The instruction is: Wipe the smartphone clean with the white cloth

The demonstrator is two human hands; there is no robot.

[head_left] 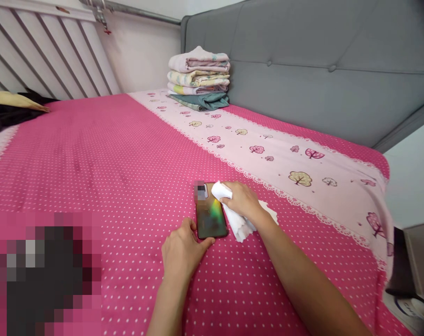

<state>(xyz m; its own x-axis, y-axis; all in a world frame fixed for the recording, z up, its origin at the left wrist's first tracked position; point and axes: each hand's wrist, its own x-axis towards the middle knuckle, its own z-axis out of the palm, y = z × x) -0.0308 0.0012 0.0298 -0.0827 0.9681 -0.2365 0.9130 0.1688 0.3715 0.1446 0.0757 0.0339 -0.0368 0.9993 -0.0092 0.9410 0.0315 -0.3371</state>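
A smartphone (211, 219) lies with its camera side up on the pink dotted bedsheet, its back shiny with a green-yellow reflection. My left hand (182, 247) grips its lower left corner, fingers along the left edge and thumb at the bottom edge. In my right hand (242, 199) is a bunched white cloth (237, 224), pressed at the phone's upper right side. Part of the cloth hangs below the palm, and a scalloped edge spreads out on the sheet beyond the wrist.
Folded bedding (198, 79) is stacked against the grey padded headboard (303, 60). A white radiator (51, 51) stands at the back left. Dark and yellowish fabric (16, 107) lies at the left edge. A blurred-out dark object (44, 275) is at the lower left.
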